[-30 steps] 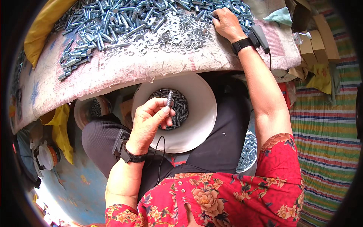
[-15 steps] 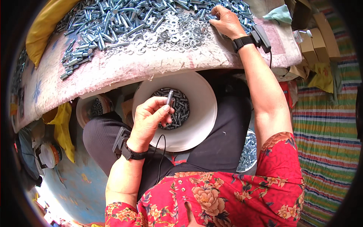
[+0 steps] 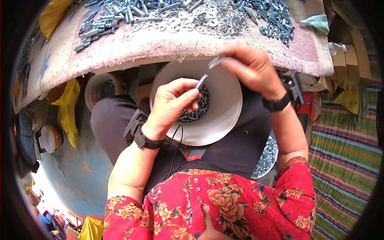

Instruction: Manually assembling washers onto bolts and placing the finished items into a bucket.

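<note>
Over a white bucket (image 3: 224, 116) between my knees, my left hand (image 3: 170, 104) pinches a bolt (image 3: 202, 81) between thumb and fingers, its tip pointing up and away. My right hand (image 3: 254, 72), smeared by motion, is closed on a shiny bluish metal sleeve (image 3: 216, 61) just beyond the bolt; the two pieces are apart. Dark bolts (image 3: 196, 110) lie in the bottom of the bucket, partly hidden by my left hand. On the cloth-covered table (image 3: 160, 48) ahead are a heap of metal sleeves (image 3: 130, 10) and a spread of flat washers (image 3: 212, 20).
The table edge overhangs the bucket's far rim. A container of shiny metal parts (image 3: 265, 160) stands by my right thigh, another bucket (image 3: 90, 90) beyond my left knee. Cardboard boxes (image 3: 352, 60) and a striped sheet (image 3: 344, 160) are at the right.
My right hand has come back from the heap on the table toward my left hand, bringing a metal sleeve. My left hand still holds the bolt. The view has shifted slightly.
</note>
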Demonstrator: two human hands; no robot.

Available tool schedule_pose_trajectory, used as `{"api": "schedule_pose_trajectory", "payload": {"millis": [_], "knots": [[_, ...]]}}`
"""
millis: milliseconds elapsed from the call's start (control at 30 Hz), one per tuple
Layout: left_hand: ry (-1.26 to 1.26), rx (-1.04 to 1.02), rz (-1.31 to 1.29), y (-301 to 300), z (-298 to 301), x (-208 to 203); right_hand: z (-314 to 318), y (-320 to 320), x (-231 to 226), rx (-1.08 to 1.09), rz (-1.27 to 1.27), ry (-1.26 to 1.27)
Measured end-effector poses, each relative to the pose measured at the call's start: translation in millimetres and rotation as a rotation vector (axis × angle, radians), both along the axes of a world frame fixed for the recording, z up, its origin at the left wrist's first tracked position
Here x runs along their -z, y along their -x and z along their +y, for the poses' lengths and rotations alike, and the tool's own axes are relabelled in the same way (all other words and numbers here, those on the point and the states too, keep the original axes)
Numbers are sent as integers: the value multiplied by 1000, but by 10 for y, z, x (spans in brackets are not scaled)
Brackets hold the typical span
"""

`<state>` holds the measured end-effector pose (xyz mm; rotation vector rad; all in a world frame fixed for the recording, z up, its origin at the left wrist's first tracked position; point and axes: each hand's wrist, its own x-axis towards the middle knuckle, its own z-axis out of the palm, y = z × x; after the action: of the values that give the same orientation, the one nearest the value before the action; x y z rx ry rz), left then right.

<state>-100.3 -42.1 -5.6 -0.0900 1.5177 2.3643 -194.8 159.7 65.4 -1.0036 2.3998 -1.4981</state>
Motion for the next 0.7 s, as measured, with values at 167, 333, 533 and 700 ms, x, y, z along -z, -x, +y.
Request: {"api": "schedule_pose_trajectory", "payload": {"millis": [167,333,533,700], "knots": [[25,-3,85,-75,-49,8,-200,-289,31,-92,5,-147],[167,-100,257,-149,-58,119,-397,-336,-70,-55,-127,-177],[266,-377,344,-107,-217,-42,-700,-407,95,-67,-141,-167],[164,-368,307,-95,-327,-27,-930,-165,-14,54,105,-267]]}}
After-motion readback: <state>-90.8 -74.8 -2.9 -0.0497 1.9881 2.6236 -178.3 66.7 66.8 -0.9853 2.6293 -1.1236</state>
